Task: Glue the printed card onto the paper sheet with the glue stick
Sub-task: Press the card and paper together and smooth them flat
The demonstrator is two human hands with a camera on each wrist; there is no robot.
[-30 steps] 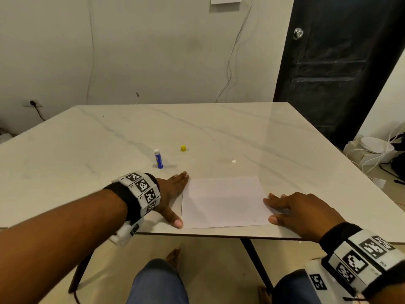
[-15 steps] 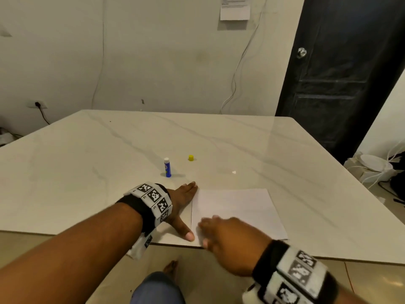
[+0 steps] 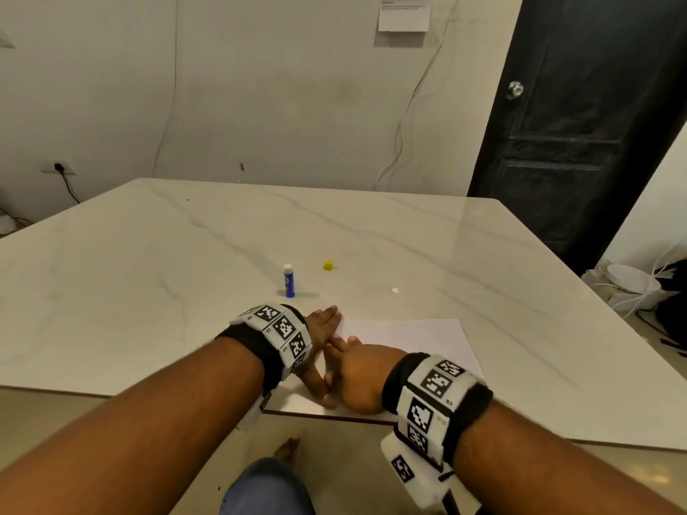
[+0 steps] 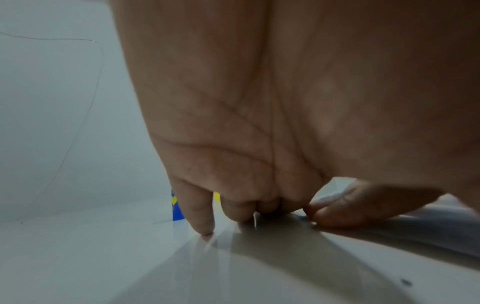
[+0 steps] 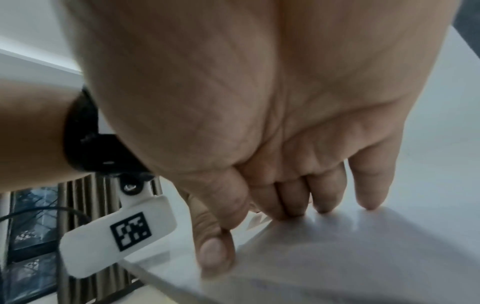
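A white paper sheet [image 3: 420, 340] lies on the marble table [image 3: 148, 291] near its front edge. No separate printed card can be made out on it. My left hand [image 3: 319, 334] lies flat at the sheet's left edge, fingers straight. My right hand [image 3: 357, 373] rests palm-down on the left part of the sheet, right beside the left thumb [image 5: 215, 251]; its straight fingers [image 5: 369, 191] touch the paper [image 5: 363, 257]. Beyond the hands a blue glue stick [image 3: 289, 281] stands upright without its cap. The yellow cap [image 3: 328, 265] sits to its right. Both also show past my left fingers [image 4: 200, 216].
A tiny white scrap [image 3: 394, 290] lies on the table behind the sheet. The table's front edge [image 3: 520, 438] runs just under my wrists. A dark door [image 3: 576, 143] stands at the back right, with cables and white objects [image 3: 628, 284] on the floor beside it.
My right hand has slid across the sheet from its right edge to its left edge, next to the left hand. The left hand, glue stick and cap have stayed put.
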